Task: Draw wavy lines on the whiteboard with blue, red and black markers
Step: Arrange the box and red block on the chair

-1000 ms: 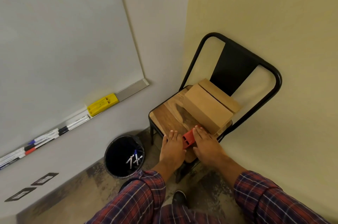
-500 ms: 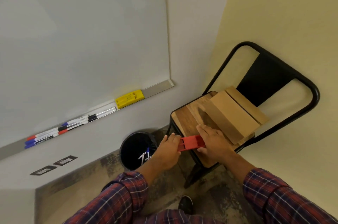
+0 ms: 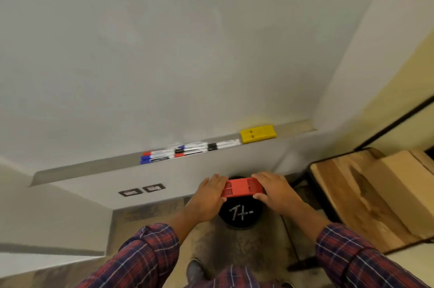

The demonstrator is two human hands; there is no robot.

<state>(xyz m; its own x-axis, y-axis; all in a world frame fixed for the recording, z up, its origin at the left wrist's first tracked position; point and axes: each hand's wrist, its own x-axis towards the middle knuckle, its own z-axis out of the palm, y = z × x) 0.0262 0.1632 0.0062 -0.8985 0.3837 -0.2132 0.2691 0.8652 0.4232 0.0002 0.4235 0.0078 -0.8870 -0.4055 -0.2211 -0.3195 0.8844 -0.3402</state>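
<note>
A blank whiteboard fills the upper view. Its grey ledge carries several markers with blue, red and black caps, lying in a loose row. A yellow eraser sits on the ledge to their right. Below the ledge, I hold a flat red plastic piece between both hands. My left hand grips its left end and my right hand grips its right end, fingers curled over its edges.
A black waste bin with discarded markers inside stands on the floor under my hands. A wooden chair with a cardboard box on its seat stands at the right, against a yellow wall. Two wall sockets sit low on the wall.
The red piece has been lifted off the chair seat and carried left, now held over the bin. My view has swung left from the chair to face the whiteboard.
</note>
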